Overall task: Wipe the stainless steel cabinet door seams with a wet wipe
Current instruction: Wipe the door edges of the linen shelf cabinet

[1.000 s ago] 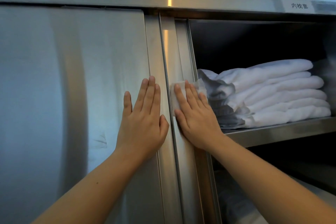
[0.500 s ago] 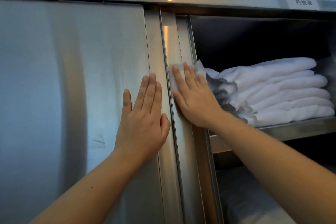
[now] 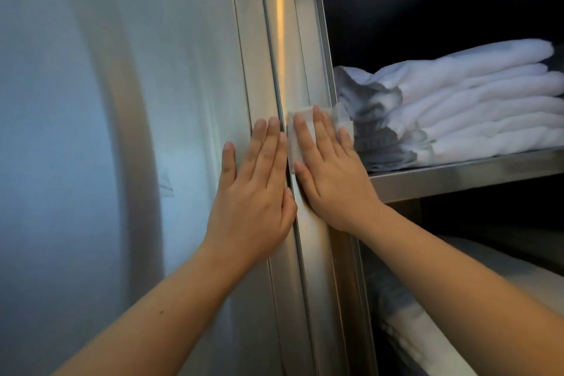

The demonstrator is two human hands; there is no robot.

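Observation:
The stainless steel cabinet door (image 3: 122,101) fills the left side, and its vertical seam (image 3: 271,55) runs down the middle. My left hand (image 3: 253,192) lies flat on the door just left of the seam, fingers straight. My right hand (image 3: 329,174) presses a white wet wipe (image 3: 294,146) flat against the steel strip right of the seam. Most of the wipe is hidden under my fingers.
To the right the cabinet stands open. A stack of folded white towels (image 3: 457,101) lies on a steel shelf (image 3: 457,174), its corner close to my right hand. More white cloth (image 3: 427,330) lies on the lower level.
My right hand first slid the wipe up along the strip, then back down level with my left fingertips. The view has moved closer and lower. My left hand stays flat on the door.

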